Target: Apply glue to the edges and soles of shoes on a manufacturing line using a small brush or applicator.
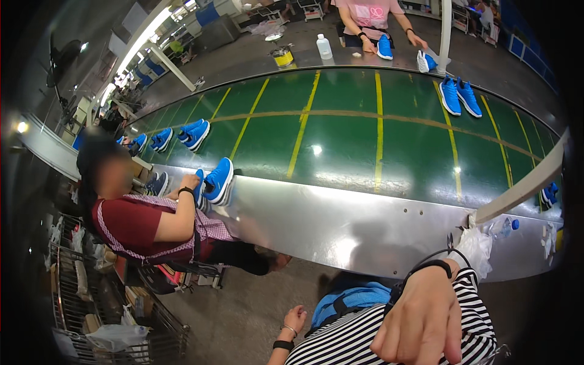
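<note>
A green conveyor belt [340,143] runs through the workshop behind a steel counter [298,213]. The right hand [420,319] hangs with bent fingers, palm hidden, so I cannot tell whether it grips anything; the left hand [295,317], fingers loosely apart, looks empty. Beyond the right one sits a plastic bag [476,249]. Farther out, blue sneakers [450,97], apparently already soled, stand on the belt and beside a co-worker [134,225]; what remains undone on them does not show.

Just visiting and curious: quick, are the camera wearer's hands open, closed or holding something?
Left hand: fingers curled, nothing visible in it; can't tell if closed.
Right hand: fingers bent, palm hidden; can't tell if closed or holding something.
</note>
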### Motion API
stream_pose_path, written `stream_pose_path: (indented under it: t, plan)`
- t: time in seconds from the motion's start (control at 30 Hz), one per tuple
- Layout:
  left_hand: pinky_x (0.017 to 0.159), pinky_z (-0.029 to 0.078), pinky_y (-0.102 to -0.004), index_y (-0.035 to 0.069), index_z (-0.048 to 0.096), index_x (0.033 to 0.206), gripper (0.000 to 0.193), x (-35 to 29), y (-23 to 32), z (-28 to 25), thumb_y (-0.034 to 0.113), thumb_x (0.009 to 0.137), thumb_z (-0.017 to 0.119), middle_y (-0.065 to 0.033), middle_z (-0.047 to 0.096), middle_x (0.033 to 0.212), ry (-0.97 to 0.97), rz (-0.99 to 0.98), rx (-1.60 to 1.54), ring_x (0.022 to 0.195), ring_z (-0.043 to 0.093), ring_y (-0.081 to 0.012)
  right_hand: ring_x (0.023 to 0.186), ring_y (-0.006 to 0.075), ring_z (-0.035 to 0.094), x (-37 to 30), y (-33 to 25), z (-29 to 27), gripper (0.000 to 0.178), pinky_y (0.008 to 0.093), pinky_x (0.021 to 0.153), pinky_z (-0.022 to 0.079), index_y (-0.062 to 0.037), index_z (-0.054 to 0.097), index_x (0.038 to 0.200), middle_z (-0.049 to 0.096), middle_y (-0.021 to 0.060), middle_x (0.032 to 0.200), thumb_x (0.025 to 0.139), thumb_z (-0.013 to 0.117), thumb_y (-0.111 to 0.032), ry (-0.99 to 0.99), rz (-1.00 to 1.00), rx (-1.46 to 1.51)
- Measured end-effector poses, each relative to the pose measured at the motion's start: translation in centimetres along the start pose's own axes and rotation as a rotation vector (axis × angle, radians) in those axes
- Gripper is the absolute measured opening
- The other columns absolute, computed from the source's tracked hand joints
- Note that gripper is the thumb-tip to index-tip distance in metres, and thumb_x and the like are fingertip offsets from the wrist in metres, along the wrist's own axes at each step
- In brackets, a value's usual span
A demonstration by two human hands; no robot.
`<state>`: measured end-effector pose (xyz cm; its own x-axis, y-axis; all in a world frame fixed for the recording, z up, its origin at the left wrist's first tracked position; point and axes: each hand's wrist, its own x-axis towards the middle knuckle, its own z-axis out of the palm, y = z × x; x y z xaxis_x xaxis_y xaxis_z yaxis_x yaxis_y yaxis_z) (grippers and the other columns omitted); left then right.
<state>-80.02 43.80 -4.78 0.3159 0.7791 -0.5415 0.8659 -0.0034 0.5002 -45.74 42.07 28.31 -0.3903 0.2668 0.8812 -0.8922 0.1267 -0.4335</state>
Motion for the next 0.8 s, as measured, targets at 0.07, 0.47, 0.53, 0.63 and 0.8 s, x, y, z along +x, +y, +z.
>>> stream_pose_path:
  t: [0.07,0.47,0.53,0.63,0.8]
  plan:
    - [0.074,0.046,-0.0345,0.006,0.054,0.104,0.032,1.1,0.5,0.0,0.023,0.077,0.053,-0.0152,0.059,0.091,-0.03,0.007,0.006,0.081,0.059,-0.0253,0.051,0.0205,0.043,-0.3,0.2,-1.1,0.041,0.0323,0.049,0.029,0.0101,0.049,0.109,0.051,0.0105,0.063,0.079,0.06,-0.017,0.03,0.06,0.147]
    - [0.072,0.045,-0.0355,0.002,0.053,0.104,0.033,13.0,8.0,-3.5,0.018,0.075,0.053,-0.018,0.057,0.086,-0.291,0.413,0.222,0.078,0.056,-0.0306,0.053,0.0219,0.041,-0.6,-0.9,-2.4,0.02,0.0335,0.049,0.03,0.0003,0.057,0.081,0.044,0.0082,0.063,0.087,0.045,-0.014,-0.051,-0.017,-0.304]
    - [0.072,0.045,-0.0356,0.002,0.052,0.103,0.032,14.3,8.6,-4.7,0.017,0.075,0.054,-0.0172,0.057,0.084,-0.271,0.47,0.179,0.079,0.055,-0.0302,0.055,0.0225,0.043,-1.1,-0.8,-3.0,0.019,0.0334,0.051,0.032,0.0,0.057,0.079,0.045,0.0082,0.064,0.085,0.047,-0.015,-0.046,0.083,-0.41]
    - [0.072,0.044,-0.0364,0.002,0.052,0.102,0.03,16.1,9.5,-5.2,0.017,0.075,0.054,-0.0165,0.057,0.083,-0.36,0.544,0.192,0.08,0.054,-0.0307,0.055,0.0213,0.045,-1.9,-0.1,-3.7,0.022,0.0334,0.053,0.034,0.0076,0.058,0.089,0.052,0.01,0.069,0.082,0.054,-0.013,0.042,0.21,-0.443]
    - [0.074,0.043,-0.0377,0.003,0.052,0.102,0.029,19.0,7.1,-6.4,0.019,0.077,0.052,-0.0169,0.055,0.085,-0.383,0.625,0.258,0.082,0.053,-0.0309,0.056,0.0203,0.048,-7.6,2.9,-6.0,0.014,0.0282,0.053,0.037,-0.0031,0.062,0.072,0.054,0.0078,0.061,0.073,0.064,-0.016,0.94,0.589,-0.952]
